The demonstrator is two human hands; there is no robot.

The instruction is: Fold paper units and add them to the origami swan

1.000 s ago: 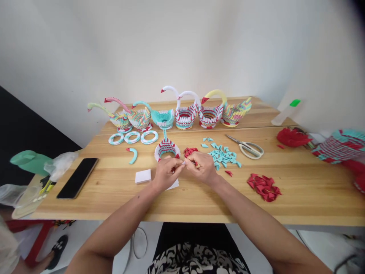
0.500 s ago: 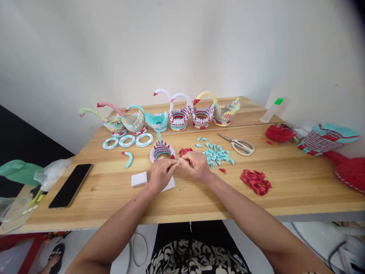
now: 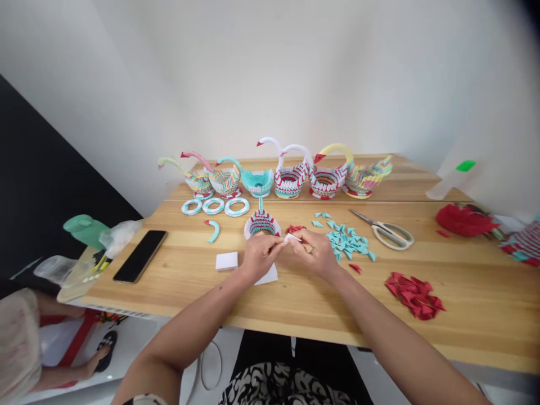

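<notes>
Between the fingertips of both hands is a small folded piece of white paper (image 3: 292,238). My left hand (image 3: 261,256) pinches its left side, and my right hand (image 3: 317,254) grips its right side. Just behind the left hand stands a paper basket (image 3: 262,219) of red, white and turquoise folded pieces, its front partly covered. White paper sheets (image 3: 266,275) lie under the left wrist, beside a white paper stack (image 3: 226,261). Small red folded pieces (image 3: 295,229) show behind the right fingers, and turquoise folded pieces (image 3: 348,241) lie to their right.
Several paper swans (image 3: 291,179) line the table's back, with paper rings (image 3: 237,207) before them. Scissors (image 3: 390,233) and a red paper pile (image 3: 415,295) lie right. A phone (image 3: 141,256) lies left. Another person's leg (image 3: 63,374) shows at lower left.
The view has shifted left, so the table sits further right in the picture. More of the white paper now shows between my fingers, and a person's leg and clothing have come into view.
</notes>
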